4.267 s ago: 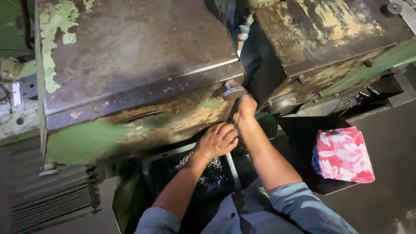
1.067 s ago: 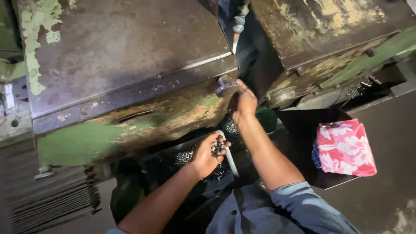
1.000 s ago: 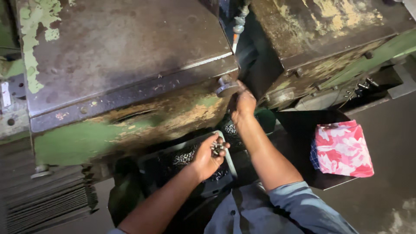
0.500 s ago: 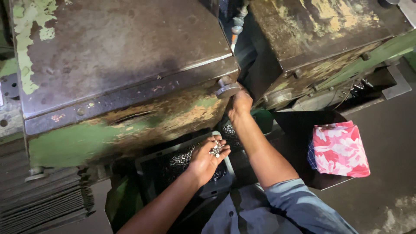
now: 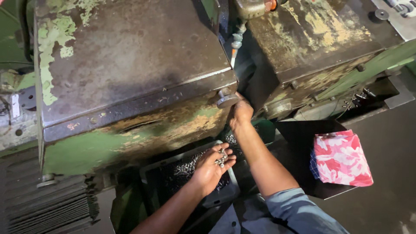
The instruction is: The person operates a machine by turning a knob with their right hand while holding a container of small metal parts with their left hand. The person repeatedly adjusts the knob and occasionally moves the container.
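Observation:
My left hand [image 5: 212,167] is palm up over a dark tray [image 5: 219,197], with a few small metal screws [image 5: 222,158] resting on its fingers. The tray holds a heap of the same shiny screws [image 5: 187,168]. My right hand [image 5: 241,113] reaches up into the dark gap between two worn green machine housings, just below a round metal knob [image 5: 226,100]. Its fingers are hidden in the gap, so what they grip cannot be seen.
A big rusty green machine block [image 5: 130,78] fills the left and a second block [image 5: 312,39] the upper right. A pink and white cloth [image 5: 342,158] lies on a dark surface at right. Ribbed metal slats [image 5: 52,208] are at the lower left.
My left hand has lifted from the tray and turned palm up with screws on its fingers. My right hand has stayed in the gap by the knob.

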